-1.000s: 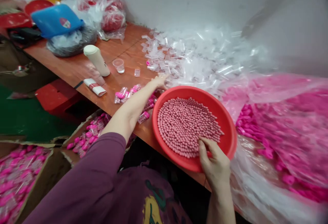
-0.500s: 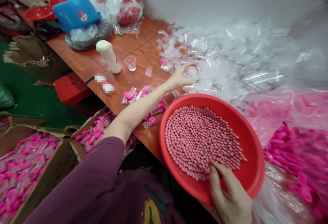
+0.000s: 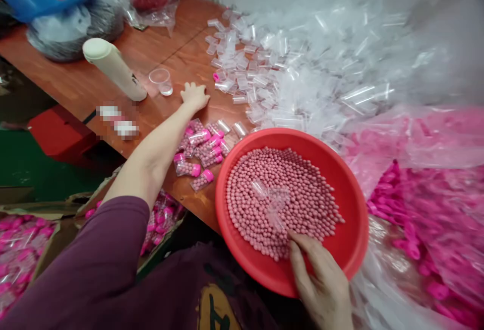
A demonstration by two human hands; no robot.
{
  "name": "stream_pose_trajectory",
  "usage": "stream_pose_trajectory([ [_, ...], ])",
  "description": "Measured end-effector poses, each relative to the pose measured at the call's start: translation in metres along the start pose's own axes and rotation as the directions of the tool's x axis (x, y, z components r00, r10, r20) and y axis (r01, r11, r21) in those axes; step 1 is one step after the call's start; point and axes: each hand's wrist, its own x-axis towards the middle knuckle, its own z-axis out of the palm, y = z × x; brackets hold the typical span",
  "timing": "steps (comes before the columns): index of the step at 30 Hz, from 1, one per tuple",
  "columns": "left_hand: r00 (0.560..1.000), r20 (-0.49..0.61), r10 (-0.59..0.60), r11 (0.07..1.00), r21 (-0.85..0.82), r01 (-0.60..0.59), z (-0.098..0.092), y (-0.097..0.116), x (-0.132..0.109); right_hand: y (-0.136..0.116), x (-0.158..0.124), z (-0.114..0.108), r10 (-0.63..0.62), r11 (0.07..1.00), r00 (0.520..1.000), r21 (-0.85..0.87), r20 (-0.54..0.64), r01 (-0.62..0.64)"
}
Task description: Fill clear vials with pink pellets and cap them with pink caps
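My left hand point(image 3: 194, 96) reaches far out over the brown table point(image 3: 177, 53), palm down and fingers curled onto the wood beside a small clear cup point(image 3: 161, 80); whatever lies under it is hidden. My right hand point(image 3: 321, 282) grips the near rim of a red basin point(image 3: 351, 249), thumb resting on the pink beads point(image 3: 302, 189) that fill it. A few empty clear vials point(image 3: 274, 200) lie on top of the beads. Filled vials with pink caps point(image 3: 200, 146) lie on the table under my left forearm.
A big heap of empty clear vials point(image 3: 302, 68) spreads along the back. Pink caps in clear plastic point(image 3: 434, 204) lie at the right. A white bottle point(image 3: 113, 68) leans near the cup. Cardboard boxes of filled vials point(image 3: 18, 244) stand below the table's left edge.
My left hand pulled back from the vial heap and moved left to the spot beside the clear cup. Clear vials now lie on the beads. My right hand stays on the basin rim.
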Motion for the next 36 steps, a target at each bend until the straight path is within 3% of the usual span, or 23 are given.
stream_pose_trajectory([
  [4,0.994,-0.012,0.109,0.977,-0.181,-0.109,-0.003,0.008,0.004,-0.001,0.002,-0.001,0.017,1.000,1.000,-0.017,0.004,-0.017],
  [7,0.960,-0.005,0.281,0.872,-0.417,-0.257,-0.013,0.031,-0.023,-0.002,0.001,0.000,0.017,1.000,1.000,-0.020,-0.014,-0.018],
  [8,0.924,0.001,0.382,0.802,-0.496,-0.331,-0.017,0.039,-0.037,-0.002,0.001,0.001,0.018,1.000,1.000,-0.017,-0.016,-0.018],
  [11,0.757,0.039,0.652,0.591,-0.652,-0.475,-0.022,0.051,-0.075,-0.002,0.001,0.002,0.026,1.000,1.000,-0.010,-0.009,-0.026],
  [13,0.692,0.067,0.719,0.577,-0.613,-0.540,-0.018,0.050,-0.089,-0.002,0.001,0.002,0.029,1.000,1.000,-0.008,-0.009,-0.029],
  [17,0.681,0.299,0.669,0.741,-0.199,-0.641,0.006,0.038,-0.087,-0.007,0.003,0.003,0.030,1.000,0.999,-0.005,-0.034,-0.030],
  [20,0.628,0.413,0.660,0.700,-0.035,-0.713,0.030,0.039,-0.084,-0.014,0.004,0.003,0.042,0.999,0.998,-0.008,-0.051,-0.043],
  [23,0.585,0.385,0.714,0.651,-0.057,-0.757,0.051,0.048,-0.088,-0.020,0.004,0.002,0.090,0.996,0.994,-0.002,-0.054,-0.091],
  [25,0.591,0.358,0.722,0.657,-0.088,-0.749,0.059,0.053,-0.090,-0.023,0.004,0.001,0.130,0.991,0.990,-0.001,-0.051,-0.130],
  [29,0.662,0.301,0.686,0.723,-0.187,-0.665,0.061,0.063,-0.086,-0.025,0.001,0.002,0.160,0.987,0.984,-0.002,-0.082,-0.160],
  [36,0.812,0.240,0.532,0.839,-0.279,-0.467,0.034,0.075,-0.082,-0.016,-0.002,0.008,0.086,0.996,0.984,0.021,-0.155,-0.084],
])
